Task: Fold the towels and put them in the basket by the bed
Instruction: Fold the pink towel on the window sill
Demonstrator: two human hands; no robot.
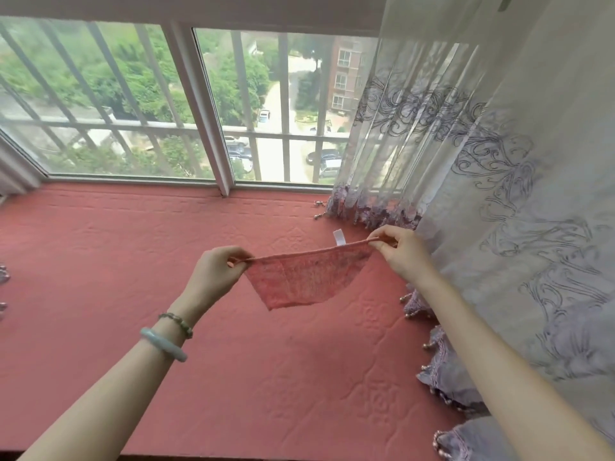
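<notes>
A towel (306, 277) is held stretched at mid-frame, above a window seat (133, 261) that fills the lower left and centre. Its left corner is pinched by the left hand (216, 271), its right corner by the right hand (399, 254). A window (133, 104) is set behind the seat, across the upper left. A curtain (515, 194) is hung down the right side.

Two-pane window (109, 104), white frame, outer bars (284, 104). Soft daylight through glass. Far below outside: trees (133, 71), parked cars (324, 156), brick building (346, 74). Red quilted pad (116, 261) under window. Sheer curtain (519, 181) at right, purple scroll embroidery, beaded hem resting on pad.
</notes>
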